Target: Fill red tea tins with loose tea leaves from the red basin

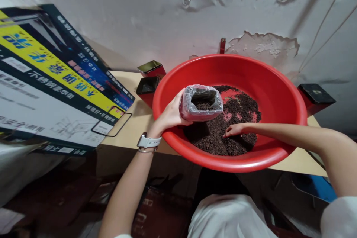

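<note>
A big red plastic basin (267,81) sits on a pale wooden table and holds a heap of dark loose tea leaves (223,137). My left hand (170,115), with a white watch on the wrist, grips a small red tin lined with a clear plastic bag (200,102), tilted over the basin's near-left rim. The bag is partly filled with the leaves. My right hand (235,130) lies down in the heap, fingers curled into the leaves.
Two open red tins (149,78) stand on the table left of the basin, and another red tin with a dark lid (315,96) at its right. A large printed cardboard box (50,81) leans at the left. A peeling wall is behind.
</note>
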A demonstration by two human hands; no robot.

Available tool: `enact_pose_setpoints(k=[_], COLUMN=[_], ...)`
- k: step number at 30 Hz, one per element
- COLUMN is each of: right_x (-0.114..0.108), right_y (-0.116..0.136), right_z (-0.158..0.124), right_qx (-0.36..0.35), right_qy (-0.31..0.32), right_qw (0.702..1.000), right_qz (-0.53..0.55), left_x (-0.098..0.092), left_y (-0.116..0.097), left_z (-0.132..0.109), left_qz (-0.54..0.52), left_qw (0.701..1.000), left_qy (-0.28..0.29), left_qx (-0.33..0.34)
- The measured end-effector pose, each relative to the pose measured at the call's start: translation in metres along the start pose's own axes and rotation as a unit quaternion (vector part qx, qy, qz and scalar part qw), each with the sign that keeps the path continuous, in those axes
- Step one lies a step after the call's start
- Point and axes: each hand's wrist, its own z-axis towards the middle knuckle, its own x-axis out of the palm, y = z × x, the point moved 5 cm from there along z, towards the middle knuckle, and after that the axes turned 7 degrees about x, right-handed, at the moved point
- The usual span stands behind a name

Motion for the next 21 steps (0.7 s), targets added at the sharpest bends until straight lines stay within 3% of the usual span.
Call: enact_pose_setpoints(k=[5,15,21], right_x=[0.013,0.030,0.030], right_y=[-0.011,-0.011,-0.013], right_z=[0.007,0.008,0.010], right_qx=[0.090,0.060,0.067], right_qy=[0.143,0.267,0.238], right_qw=[0.986,0.958,0.967], right_qz=[0.007,0.088,0.062], left_x=[-0.004,-0.008,-0.006], left_y=[0.001,0.026,0.026], left_z=[-0.001,0.000,0.001], left_qz=[0.012,-0.021,-0.029], left_qw=[0.999,0.994,0.994], left_qy=[-0.031,-0.079,-0.075], left_qx=[0.002,-0.075,-0.080])
